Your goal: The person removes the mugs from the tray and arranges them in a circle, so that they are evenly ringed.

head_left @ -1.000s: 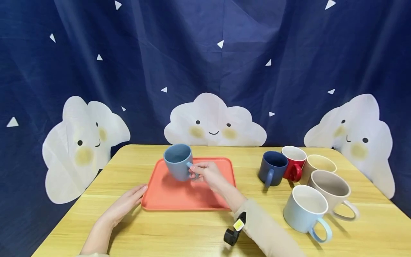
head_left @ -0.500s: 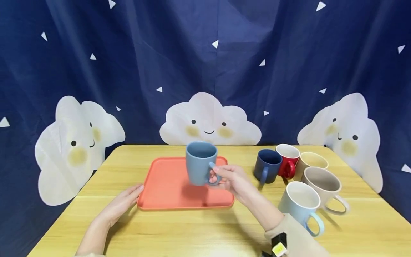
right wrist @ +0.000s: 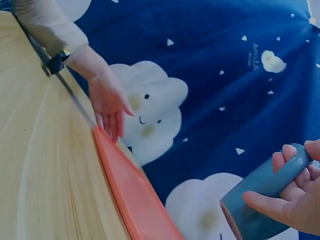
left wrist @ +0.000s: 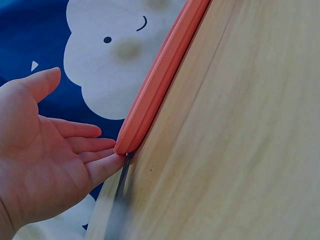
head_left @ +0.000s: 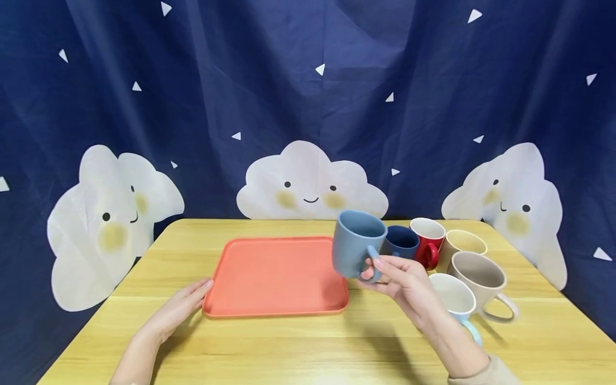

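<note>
My right hand (head_left: 409, 283) pinches the handle of a grey-blue mug (head_left: 355, 243) and holds it upright in the air, just past the right edge of a coral-red tray (head_left: 274, 278). In the right wrist view the fingers curl through the handle of the mug (right wrist: 265, 200). With straight fingers, my left hand (head_left: 175, 310) touches the tray's left edge near its front corner. The left wrist view shows the fingertips of that hand (left wrist: 60, 155) against the corner of the tray (left wrist: 155, 80). Nothing lies on the tray.
At the right stand several mugs: a navy one (head_left: 400, 240), partly hidden by the held mug, a red one (head_left: 425, 243), a cream one (head_left: 464, 243), a taupe one (head_left: 478, 275) and a light-blue one (head_left: 452, 294), partly behind my right hand. A cloud-print curtain (head_left: 289, 96) hangs behind the table.
My right hand has lifted the grey-blue mug from above the tray and carried it rightward, past the tray's right edge. My left hand stays at the tray's left edge. The view has turned slightly.
</note>
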The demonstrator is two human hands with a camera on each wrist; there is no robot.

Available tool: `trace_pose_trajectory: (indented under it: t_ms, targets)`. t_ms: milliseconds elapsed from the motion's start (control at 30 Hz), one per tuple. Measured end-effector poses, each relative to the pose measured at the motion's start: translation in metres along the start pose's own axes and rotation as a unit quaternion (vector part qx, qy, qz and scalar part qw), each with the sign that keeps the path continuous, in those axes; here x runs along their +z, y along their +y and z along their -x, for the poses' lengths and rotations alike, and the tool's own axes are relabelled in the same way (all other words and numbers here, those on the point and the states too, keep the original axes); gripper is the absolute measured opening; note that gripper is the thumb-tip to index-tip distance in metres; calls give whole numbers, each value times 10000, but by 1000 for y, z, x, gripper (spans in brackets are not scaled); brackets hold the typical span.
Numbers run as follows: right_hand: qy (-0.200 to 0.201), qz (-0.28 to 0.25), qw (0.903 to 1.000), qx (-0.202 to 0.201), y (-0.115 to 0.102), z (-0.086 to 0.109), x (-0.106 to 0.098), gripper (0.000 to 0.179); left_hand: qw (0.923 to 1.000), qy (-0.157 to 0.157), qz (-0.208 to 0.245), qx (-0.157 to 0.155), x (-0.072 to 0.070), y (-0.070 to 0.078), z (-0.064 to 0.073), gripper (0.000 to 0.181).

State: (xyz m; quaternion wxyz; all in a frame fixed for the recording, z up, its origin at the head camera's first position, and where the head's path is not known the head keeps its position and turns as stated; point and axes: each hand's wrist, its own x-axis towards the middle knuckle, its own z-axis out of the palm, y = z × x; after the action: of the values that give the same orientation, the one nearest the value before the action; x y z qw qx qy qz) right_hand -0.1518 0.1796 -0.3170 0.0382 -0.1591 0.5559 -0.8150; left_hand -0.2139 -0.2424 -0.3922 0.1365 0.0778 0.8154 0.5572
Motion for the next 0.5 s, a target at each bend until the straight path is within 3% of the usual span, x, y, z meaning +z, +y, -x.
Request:
trace_pose_trajectory:
  t_ms: [200,500]
  targets:
    - [166,-172,9979,-610,-5,17,-13,25,10000,-59,39,-17,-1,1,-1,69]
    - [940,-276,9881,-1183,-7,28,-20,24,9999,-104,93,34,-2,0,-1,70]
